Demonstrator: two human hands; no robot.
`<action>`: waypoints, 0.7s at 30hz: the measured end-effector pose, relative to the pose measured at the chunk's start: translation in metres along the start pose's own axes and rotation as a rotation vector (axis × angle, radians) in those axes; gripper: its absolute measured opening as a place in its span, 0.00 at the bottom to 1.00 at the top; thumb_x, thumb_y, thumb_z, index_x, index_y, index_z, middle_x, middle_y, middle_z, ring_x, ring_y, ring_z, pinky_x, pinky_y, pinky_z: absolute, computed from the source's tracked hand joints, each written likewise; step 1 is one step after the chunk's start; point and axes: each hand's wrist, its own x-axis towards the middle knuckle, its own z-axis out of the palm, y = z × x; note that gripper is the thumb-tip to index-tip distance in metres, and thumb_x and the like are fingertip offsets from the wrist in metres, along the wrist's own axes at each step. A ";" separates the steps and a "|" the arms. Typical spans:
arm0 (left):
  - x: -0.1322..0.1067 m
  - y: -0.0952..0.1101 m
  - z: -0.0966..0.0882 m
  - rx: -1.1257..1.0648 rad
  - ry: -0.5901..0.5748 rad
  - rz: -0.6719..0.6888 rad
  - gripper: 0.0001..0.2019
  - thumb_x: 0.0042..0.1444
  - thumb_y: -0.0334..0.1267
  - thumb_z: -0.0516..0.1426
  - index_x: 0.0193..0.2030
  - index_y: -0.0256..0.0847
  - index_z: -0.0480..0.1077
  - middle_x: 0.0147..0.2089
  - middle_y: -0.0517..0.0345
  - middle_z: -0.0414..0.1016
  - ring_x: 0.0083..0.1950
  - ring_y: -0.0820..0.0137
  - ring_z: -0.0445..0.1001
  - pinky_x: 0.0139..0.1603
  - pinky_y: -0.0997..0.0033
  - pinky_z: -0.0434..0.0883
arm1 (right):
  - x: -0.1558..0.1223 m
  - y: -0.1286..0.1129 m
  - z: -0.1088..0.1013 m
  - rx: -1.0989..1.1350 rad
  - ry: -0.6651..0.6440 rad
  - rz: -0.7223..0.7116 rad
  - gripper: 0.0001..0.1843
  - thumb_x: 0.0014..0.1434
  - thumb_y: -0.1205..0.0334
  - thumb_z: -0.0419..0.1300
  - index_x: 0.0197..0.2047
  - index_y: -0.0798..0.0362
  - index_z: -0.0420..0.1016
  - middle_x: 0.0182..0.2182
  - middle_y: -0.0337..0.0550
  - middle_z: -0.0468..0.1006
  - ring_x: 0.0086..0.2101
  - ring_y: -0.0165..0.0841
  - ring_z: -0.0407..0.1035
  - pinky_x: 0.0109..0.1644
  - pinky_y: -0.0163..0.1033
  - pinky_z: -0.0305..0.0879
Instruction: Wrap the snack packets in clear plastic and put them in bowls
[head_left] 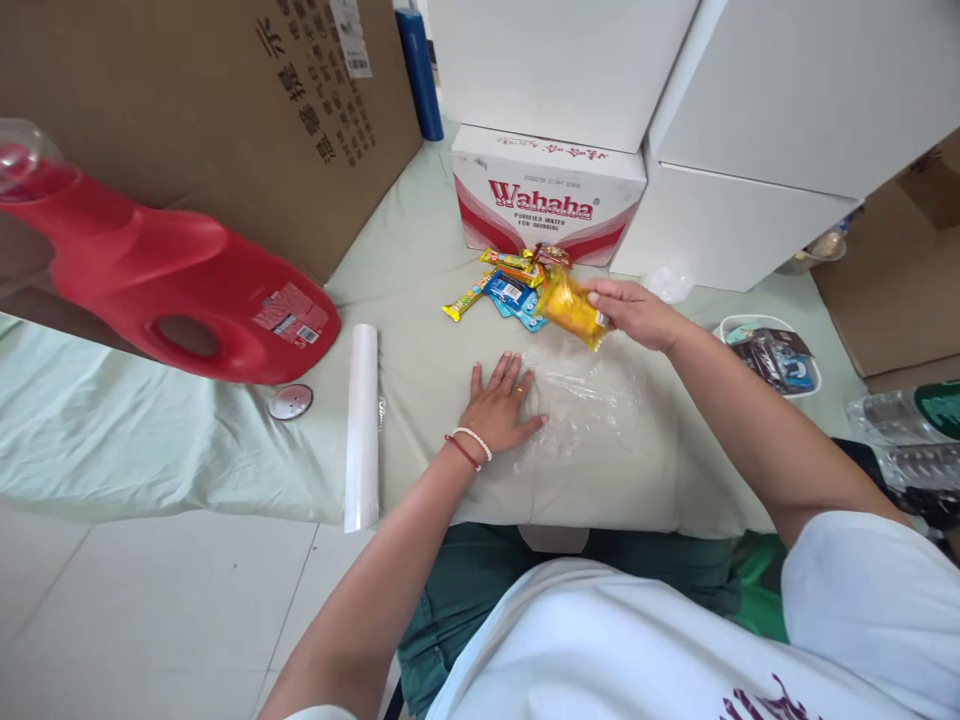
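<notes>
My right hand (634, 310) pinches a yellow snack packet (570, 308) by its right end, holding it over a small pile of snacks. In that pile lie a blue packet with a barcode (511, 290), a narrow yellow wrapped stick (466, 297) and a dark red-brown packet (553, 256). Flat on the cloth rests my left hand (499, 405), fingers spread, with bracelets at the wrist and a ring. Its thumb reaches the edge of a sheet of clear plastic film (592, 400). The yellow packet hides part of the pile.
Behind the snacks stands a white and red Wahaha carton (551, 205). To the left are a white roll (363, 430), a round disc (290, 402) and a large red jug (195, 290). A white tub (814, 378) with packets sits at the right.
</notes>
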 end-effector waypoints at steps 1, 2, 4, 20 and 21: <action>-0.002 0.003 0.001 0.017 -0.003 0.001 0.42 0.64 0.64 0.51 0.77 0.40 0.55 0.82 0.41 0.41 0.83 0.48 0.38 0.76 0.26 0.35 | -0.017 0.002 0.001 0.053 -0.092 0.072 0.25 0.71 0.45 0.53 0.62 0.49 0.76 0.46 0.42 0.83 0.43 0.36 0.76 0.47 0.41 0.73; -0.005 0.007 0.002 0.032 -0.007 0.001 0.42 0.64 0.64 0.51 0.77 0.39 0.54 0.82 0.40 0.41 0.83 0.47 0.39 0.76 0.26 0.35 | -0.032 0.004 0.005 0.072 -0.188 0.127 0.25 0.70 0.45 0.54 0.60 0.50 0.77 0.44 0.41 0.83 0.41 0.35 0.75 0.46 0.40 0.72; -0.013 0.015 0.005 0.057 -0.015 -0.001 0.43 0.64 0.64 0.50 0.78 0.39 0.53 0.82 0.39 0.41 0.82 0.46 0.40 0.75 0.25 0.36 | -0.054 0.008 0.019 0.018 -0.359 0.190 0.22 0.70 0.47 0.54 0.55 0.51 0.80 0.41 0.40 0.83 0.40 0.34 0.75 0.46 0.38 0.71; -0.033 0.039 0.014 0.160 0.061 -0.326 0.30 0.73 0.53 0.40 0.77 0.51 0.54 0.82 0.46 0.46 0.82 0.48 0.43 0.73 0.22 0.45 | -0.125 0.042 0.074 -0.615 -0.082 -0.137 0.26 0.67 0.62 0.60 0.67 0.50 0.73 0.56 0.54 0.77 0.56 0.47 0.65 0.61 0.52 0.61; -0.033 0.040 0.014 0.166 0.059 -0.329 0.30 0.72 0.53 0.41 0.78 0.51 0.54 0.82 0.46 0.46 0.82 0.49 0.44 0.73 0.22 0.45 | -0.125 0.044 0.072 -0.585 -0.051 -0.130 0.25 0.67 0.61 0.60 0.67 0.50 0.73 0.54 0.54 0.77 0.55 0.47 0.65 0.61 0.52 0.61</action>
